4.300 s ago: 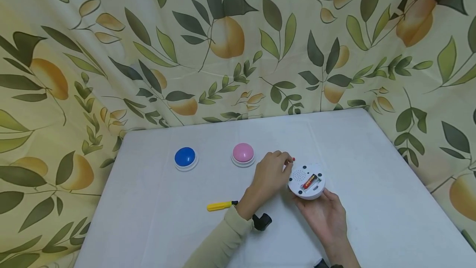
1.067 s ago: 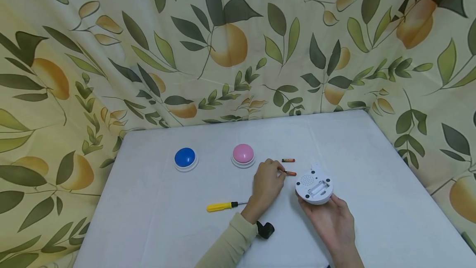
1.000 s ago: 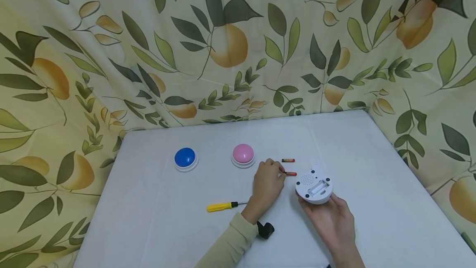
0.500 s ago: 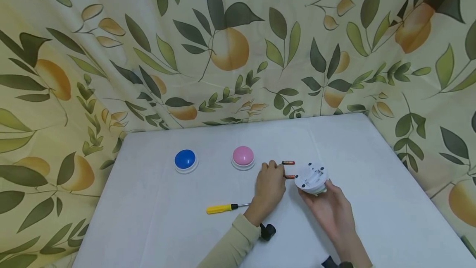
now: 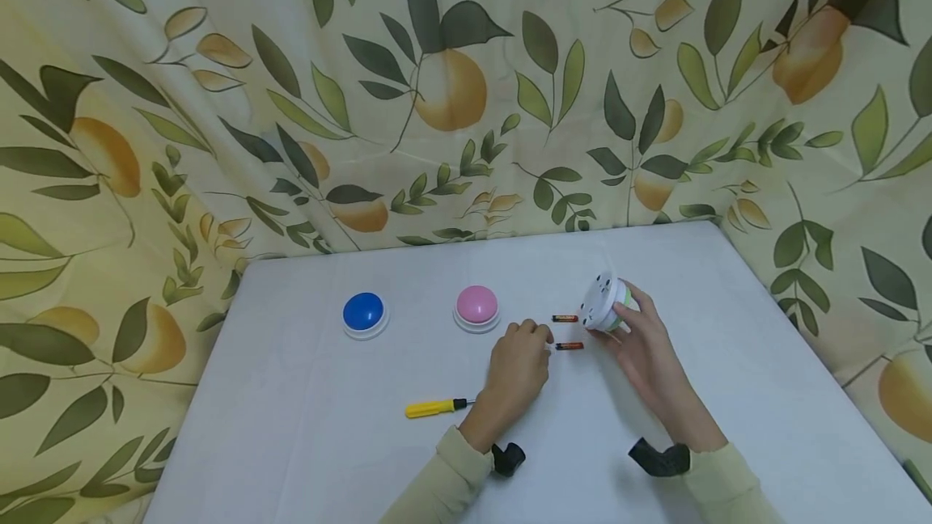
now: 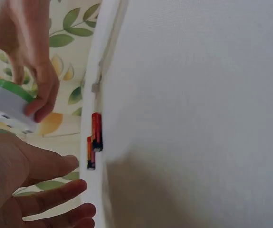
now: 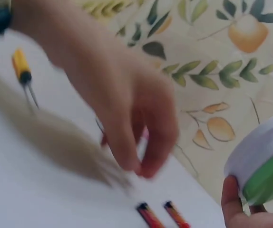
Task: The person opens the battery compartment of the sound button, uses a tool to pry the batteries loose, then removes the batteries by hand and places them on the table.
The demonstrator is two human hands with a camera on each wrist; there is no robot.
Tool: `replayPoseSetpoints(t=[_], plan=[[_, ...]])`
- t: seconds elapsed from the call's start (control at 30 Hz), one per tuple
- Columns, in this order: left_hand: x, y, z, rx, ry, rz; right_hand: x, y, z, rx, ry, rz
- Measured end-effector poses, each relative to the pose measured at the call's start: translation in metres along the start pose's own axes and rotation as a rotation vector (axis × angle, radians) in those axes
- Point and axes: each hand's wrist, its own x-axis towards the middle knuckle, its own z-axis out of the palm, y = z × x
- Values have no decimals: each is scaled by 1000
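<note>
My right hand (image 5: 648, 354) holds a round push button (image 5: 600, 302) with a white base and green dome, tilted on its side. Its underside with small dark feet faces left in the head view; the green dome (image 7: 269, 179) shows in the right wrist view. Two red-and-black batteries (image 5: 565, 319) lie apart on the white table, just left of this button. My left hand (image 5: 518, 362) hovers beside the nearer battery (image 5: 569, 346), fingers loosely bent. The left wrist view shows nothing between its thumb (image 6: 55, 165) and fingers.
A blue push button (image 5: 362, 312) and a pink one (image 5: 476, 306) sit on white bases toward the back of the table (image 5: 328, 459). A yellow-handled screwdriver (image 5: 431, 408) lies by the left wrist. Behind hangs a fruit-patterned curtain (image 5: 510, 168).
Both batteries came out of the button's compartment onto the table. My left hand has let go of the nearer one and drawn slightly back. My right hand has raised the button and turned it sideways.
</note>
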Motion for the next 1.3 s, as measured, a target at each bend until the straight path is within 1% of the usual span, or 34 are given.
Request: replayPoseSetpoints(t=[0.07,0.17,0.33,0.47,0.6,0.67,0.8,0.87,0.93,1.07,1.13,1.3], plan=[[-4,-3,-6,-12,5,-9,11,-6,-1,-105,45,7],[-10,-8,-18,-27,31,-14,28,-14,-3,-246,97,11],[-18,-22,-40,-55,77,2,53,-19,-4,-403,146,15],[-18,-37,-55,-53,115,23,72,-19,-6,-530,177,14],[-14,-53,-64,-24,132,24,89,-15,-10,-636,195,31],[-10,-60,-67,-6,114,10,97,-11,-13,-694,200,35],[-5,-70,-72,42,48,-20,110,-4,-16,-817,205,19],[-3,-74,-73,66,17,-25,114,-1,-16,-868,207,3],[-1,-77,-74,87,-4,-19,117,0,-16,-896,201,-5],[3,-82,-72,126,-25,-5,119,2,-12,-968,188,9],[5,-85,-71,144,-34,-2,119,3,-10,-1021,177,16],[9,-89,-70,151,-64,-10,122,6,-8,-1117,163,4]])
